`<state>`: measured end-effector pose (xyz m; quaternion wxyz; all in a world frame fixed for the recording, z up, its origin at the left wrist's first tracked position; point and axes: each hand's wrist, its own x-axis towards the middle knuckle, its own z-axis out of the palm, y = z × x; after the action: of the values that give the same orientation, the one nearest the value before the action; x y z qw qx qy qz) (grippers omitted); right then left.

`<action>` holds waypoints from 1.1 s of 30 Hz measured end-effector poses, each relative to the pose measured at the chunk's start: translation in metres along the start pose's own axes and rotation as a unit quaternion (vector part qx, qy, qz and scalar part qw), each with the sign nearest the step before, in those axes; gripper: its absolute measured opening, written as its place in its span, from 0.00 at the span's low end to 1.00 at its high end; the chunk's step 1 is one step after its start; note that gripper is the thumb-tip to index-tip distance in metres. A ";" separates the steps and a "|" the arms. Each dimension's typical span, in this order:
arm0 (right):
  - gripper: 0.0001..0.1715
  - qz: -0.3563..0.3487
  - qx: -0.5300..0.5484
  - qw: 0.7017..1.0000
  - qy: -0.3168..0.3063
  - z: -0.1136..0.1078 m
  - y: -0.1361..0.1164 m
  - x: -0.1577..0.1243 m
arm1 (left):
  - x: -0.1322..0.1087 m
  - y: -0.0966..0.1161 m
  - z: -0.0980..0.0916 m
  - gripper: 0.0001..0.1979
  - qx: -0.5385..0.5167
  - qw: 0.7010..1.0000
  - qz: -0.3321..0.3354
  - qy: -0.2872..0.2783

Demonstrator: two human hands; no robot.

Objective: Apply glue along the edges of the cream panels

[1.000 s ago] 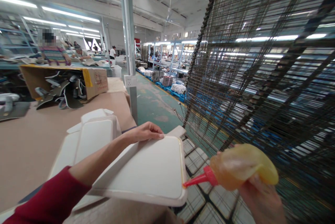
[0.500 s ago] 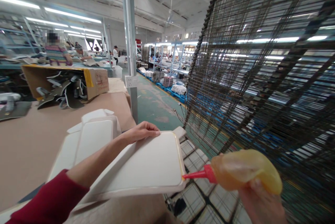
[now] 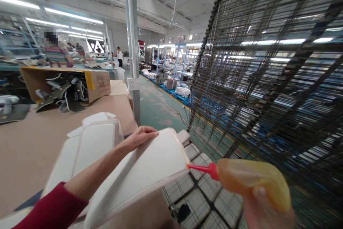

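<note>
My left hand [image 3: 144,137] pinches the far edge of a white padded panel [image 3: 150,168] with rounded corners, holding it tilted over the table's front. My right hand [image 3: 264,205] is wrapped round a squeeze bottle [image 3: 249,179] of amber liquid, lying nearly level. Its red nozzle [image 3: 199,168] touches the panel's right corner. A thin yellowish line of glue runs along the panel's right edge. Behind my left forearm, more white panels [image 3: 98,143] are stacked on the table.
The brown-topped table [image 3: 32,143] bears a cardboard box [image 3: 99,86] of dark curved pieces. A large wire mesh rack [image 3: 257,79] rises at the right; panels lie on its lower mesh [image 3: 194,200]. A metal post [image 3: 131,36] stands ahead. A person in a striped top [image 3: 56,55] is farther back.
The panel has turned, its right corner rising while my left hand shifts slightly left. My right hand has tilted the bottle, and its nozzle tip is higher, still at the panel's corner.
</note>
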<state>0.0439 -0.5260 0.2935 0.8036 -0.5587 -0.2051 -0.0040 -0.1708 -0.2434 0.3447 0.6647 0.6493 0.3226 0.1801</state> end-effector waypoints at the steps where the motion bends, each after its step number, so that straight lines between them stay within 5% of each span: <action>1: 0.32 -0.001 -0.015 1.000 0.023 -0.001 0.003 -0.001 | 0.001 -0.002 -0.001 0.23 -0.005 1.000 0.001 0.004; 11: 0.30 -0.005 -0.032 0.997 0.065 0.030 -0.019 -0.011 | 0.000 -0.007 0.003 0.24 -0.071 0.996 -0.018 0.042; 18: 0.38 0.176 0.194 0.961 0.091 0.078 -0.061 0.002 | 0.007 -0.013 0.003 0.26 -0.137 0.985 -0.021 0.100; 26: 0.27 0.183 0.255 0.947 0.074 0.079 -0.043 0.020 | -0.019 -0.080 0.032 0.27 -0.169 0.980 -0.107 0.021; 29: 0.27 0.205 0.250 0.944 0.058 0.077 -0.031 0.018 | -0.027 -0.098 0.038 0.29 -0.143 0.984 -0.096 0.042; 33: 0.25 0.202 0.237 0.949 0.047 0.074 -0.022 0.020 | -0.027 -0.107 0.040 0.28 -0.054 0.989 0.021 0.139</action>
<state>0.0331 -0.4637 0.3412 0.9057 -0.3808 -0.0447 0.1807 -0.1837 -0.3010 0.2428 0.6431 0.5880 0.3882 0.2999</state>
